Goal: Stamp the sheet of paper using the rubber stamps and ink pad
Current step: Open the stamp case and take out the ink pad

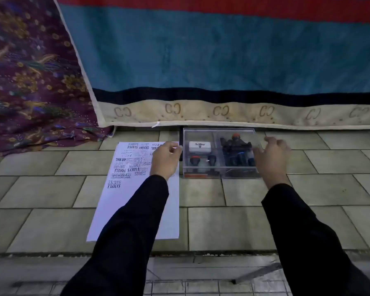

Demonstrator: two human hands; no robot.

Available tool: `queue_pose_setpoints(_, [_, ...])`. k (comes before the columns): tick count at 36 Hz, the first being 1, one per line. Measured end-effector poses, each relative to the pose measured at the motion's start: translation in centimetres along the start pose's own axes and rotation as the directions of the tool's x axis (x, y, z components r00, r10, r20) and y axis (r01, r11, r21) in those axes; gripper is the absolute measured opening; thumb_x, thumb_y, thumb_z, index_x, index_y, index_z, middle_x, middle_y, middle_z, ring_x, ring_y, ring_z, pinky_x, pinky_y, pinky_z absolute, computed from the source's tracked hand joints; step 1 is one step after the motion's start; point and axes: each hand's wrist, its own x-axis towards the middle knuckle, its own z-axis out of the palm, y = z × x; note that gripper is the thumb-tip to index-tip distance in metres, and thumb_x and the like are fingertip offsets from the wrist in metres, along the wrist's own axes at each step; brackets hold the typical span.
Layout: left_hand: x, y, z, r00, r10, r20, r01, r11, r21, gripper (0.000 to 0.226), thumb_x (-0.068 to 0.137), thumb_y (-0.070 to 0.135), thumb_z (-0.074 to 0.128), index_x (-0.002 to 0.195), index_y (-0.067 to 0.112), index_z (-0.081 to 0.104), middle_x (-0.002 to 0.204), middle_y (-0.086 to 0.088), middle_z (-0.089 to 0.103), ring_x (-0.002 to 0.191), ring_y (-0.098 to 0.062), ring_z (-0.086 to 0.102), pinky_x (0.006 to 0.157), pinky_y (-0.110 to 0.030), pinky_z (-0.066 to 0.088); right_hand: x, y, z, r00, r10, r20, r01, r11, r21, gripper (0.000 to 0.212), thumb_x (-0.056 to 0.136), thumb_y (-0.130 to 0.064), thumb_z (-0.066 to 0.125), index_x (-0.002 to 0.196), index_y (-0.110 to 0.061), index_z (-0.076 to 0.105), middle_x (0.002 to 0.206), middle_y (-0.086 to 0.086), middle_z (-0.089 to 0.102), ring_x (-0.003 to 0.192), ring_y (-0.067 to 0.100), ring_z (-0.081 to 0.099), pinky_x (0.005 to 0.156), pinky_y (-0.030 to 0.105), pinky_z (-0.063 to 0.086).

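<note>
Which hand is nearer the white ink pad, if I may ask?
Left. The left hand is just left of the ink pad; the right hand is farther right, beyond the stamps.

Floor tiles (222, 227) lie open in front of the clear box (218, 130). A striped blanket (222, 60) walls its far side, paper (111, 197) just left.

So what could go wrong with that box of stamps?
1. The left hand and right hand are both at the clear box; if it tips, the stamps could tumble onto the sheet of paper right beside it.
2. The left sleeve crosses over the paper and might drag it or smear any wet prints.
</note>
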Motion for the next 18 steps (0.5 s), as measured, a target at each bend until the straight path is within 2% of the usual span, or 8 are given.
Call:
queue_pose_setpoints(3, [0.3,0.4,0.2,1.0,-0.001,0.021,-0.001,0.996,0.091,0.023,0.089,0.03,0.062,0.103,0.013,0.069,0.091,-0.001,0.068,0.081,-0.016,0.061,0.073,-0.025,0.047,0.4,0.6,0.4,0.997,0.074,0.035,-0.072,0.995,-0.073,0.041,0.091,-0.026,0.055,0.118,0.005,0.054,0.118,0.031,0.051,0.11,0.044,0.044,0.095,0.046,0.037])
queue_pose_setpoints(8, [0.3,1.0,0.2,0.999,0.035,0.01,-0.036,0.987,0.156,0.011,0.086,0.019,0.067,0.086,0.012,0.075,0.086,-0.005,0.073,0.081,-0.02,0.067,0.078,-0.028,0.053,0.8,1.0,0.7,0.99,0.103,0.099,-0.104,0.995,0.003,0.031,0.093,-0.018,0.049,0.094,0.009,0.066,0.097,0.032,0.063,0.092,0.042,0.057,0.079,0.04,0.045])
queue_pose_setpoints(14, [0.0,1.8,0.3,0.997,0.083,-0.002,-0.08,0.963,0.258,0.017,0.084,0.012,0.062,0.074,0.001,0.072,0.078,-0.016,0.07,0.081,-0.031,0.065,0.072,-0.036,0.053,0.8,1.2,0.5,0.997,0.06,0.057,-0.063,0.997,0.049,0.026,0.093,-0.008,0.047,0.098,0.007,0.067,0.099,0.029,0.062,0.09,0.04,0.058,0.081,0.038,0.045])
queue_pose_setpoints(16, [-0.2,2.1,0.2,0.994,0.109,-0.008,-0.104,0.959,0.263,0.015,0.084,0.011,0.062,0.078,0.001,0.073,0.082,-0.016,0.072,0.083,-0.029,0.066,0.074,-0.036,0.054,0.8,1.2,0.1,0.998,0.052,0.041,-0.056,0.994,0.096,0.026,0.094,-0.008,0.046,0.099,0.007,0.067,0.099,0.029,0.062,0.09,0.04,0.059,0.08,0.037,0.045])
queue_pose_setpoints(18, [-0.6,2.7,-0.1,0.99,0.138,-0.032,-0.126,0.961,0.244,0.012,0.083,0.012,0.065,0.084,0.006,0.075,0.084,-0.01,0.073,0.081,-0.022,0.067,0.073,-0.029,0.053,0.8,1.1,-0.5,0.998,0.058,0.011,-0.059,0.987,0.15,0.027,0.094,-0.008,0.046,0.097,0.008,0.067,0.097,0.029,0.061,0.087,0.039,0.059,0.075,0.035,0.043])
